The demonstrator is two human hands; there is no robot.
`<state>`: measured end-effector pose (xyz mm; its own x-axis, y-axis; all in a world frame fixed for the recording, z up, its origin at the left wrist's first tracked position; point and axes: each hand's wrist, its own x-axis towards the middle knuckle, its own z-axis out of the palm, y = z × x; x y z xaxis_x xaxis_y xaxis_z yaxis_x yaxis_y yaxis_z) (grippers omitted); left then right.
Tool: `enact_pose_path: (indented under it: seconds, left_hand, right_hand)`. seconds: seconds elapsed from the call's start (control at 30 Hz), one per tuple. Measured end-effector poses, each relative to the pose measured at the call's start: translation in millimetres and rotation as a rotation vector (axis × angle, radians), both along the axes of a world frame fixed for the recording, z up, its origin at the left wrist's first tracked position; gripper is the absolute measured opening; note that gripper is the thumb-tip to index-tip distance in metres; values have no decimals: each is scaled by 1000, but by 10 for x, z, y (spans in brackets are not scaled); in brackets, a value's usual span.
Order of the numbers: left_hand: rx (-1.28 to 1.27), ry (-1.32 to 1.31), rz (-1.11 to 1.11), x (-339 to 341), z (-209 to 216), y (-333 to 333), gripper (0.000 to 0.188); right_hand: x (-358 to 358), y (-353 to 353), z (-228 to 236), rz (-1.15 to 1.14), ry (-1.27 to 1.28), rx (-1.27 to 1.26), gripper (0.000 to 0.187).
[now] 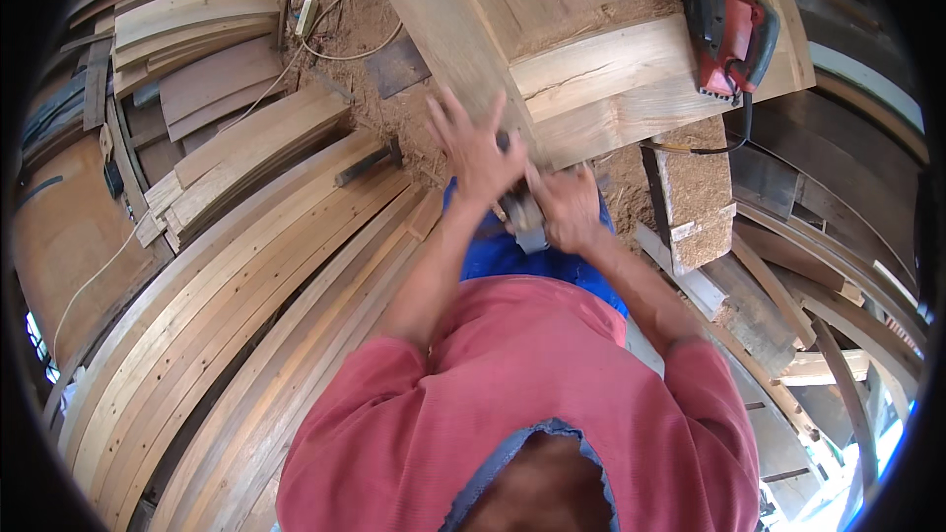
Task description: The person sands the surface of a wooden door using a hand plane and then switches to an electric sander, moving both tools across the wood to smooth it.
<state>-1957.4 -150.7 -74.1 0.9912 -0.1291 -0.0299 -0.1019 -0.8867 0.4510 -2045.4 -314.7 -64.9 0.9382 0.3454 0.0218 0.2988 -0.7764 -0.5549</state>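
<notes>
Tool, dark and motion-blurred, sits mid-frame by the wooden panel, my right hand seemingly clasping its side, left hand splayed loose alongside, probably to steady it.

Bare wood with a matt, smooth-looking, visibly grained face makes up the large panel. The power tool has a hard plastic-looking shell with a slight sheen. Stacked planks are matt wood; the shirt is finely textured cloth; sawdust looks rough.
</notes>
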Motion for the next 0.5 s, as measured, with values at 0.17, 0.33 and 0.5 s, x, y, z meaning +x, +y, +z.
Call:
enact_pose_path:
  seconds: [0.17, 0.33, 0.5]
  left_hand:
    - [-18, -17, 179, 2085, 159, 349, 76]
    - [-39, -49, 73, 1502, 9, 265, 75]
    - [-97, 102, -203, 584, 106, 129, 91]
  right_hand:
    - [1715, 334, 291, -75, -101, -32, 93]
    - [1322, 288, 304, -79, 131, -173, 99]
    - [147, 184, 283, -236, 243, -111, 88]
